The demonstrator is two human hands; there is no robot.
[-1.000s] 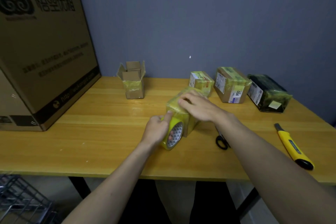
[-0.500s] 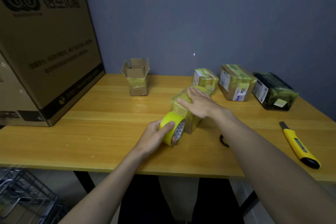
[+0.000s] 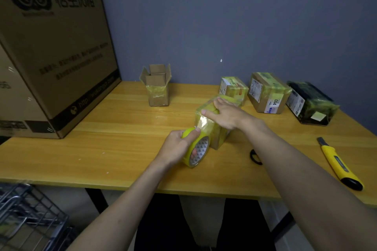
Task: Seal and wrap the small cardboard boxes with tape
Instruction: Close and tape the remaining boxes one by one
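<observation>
Left hand (image 3: 177, 145), nearest the viewer: its grip is closed round the yellow tape roll (image 3: 196, 150), thumb over the rim, fingertips showing through the core. A short run of tape passes from the roll up onto the near face of the small box (image 3: 212, 128), which stands on the worktop (image 3: 122, 138) just beyond and touching the roll. Right hand (image 3: 226, 115): no grip; it lies flat on the box top with fingers straight, pressing the box down.

Risks, as judgement. The free run of tape is short and slanted; if the roll is pulled off line it will probably crease or stick to itself. If the flat hand eases, the pull may drag or tip the light box. Scissors (image 3: 255, 157), partly hidden beneath the right forearm, lie to the right of the grip, with a yellow utility knife (image 3: 339, 166) further right; a sweeping forearm could knock either.

Beyond the grip, toward the wall: an open box (image 3: 158, 87) with flaps up, to the left; to the right, two taped boxes (image 3: 234, 87) (image 3: 268, 92) and a dark wrapped parcel (image 3: 311, 103). Far left stands a large printed carton (image 3: 57, 47).

Surface and room: glossy yellow wood boards, dark legs, a plain blue-grey wall (image 3: 224, 16), dim light, a wire basket (image 3: 30, 220) below left.
</observation>
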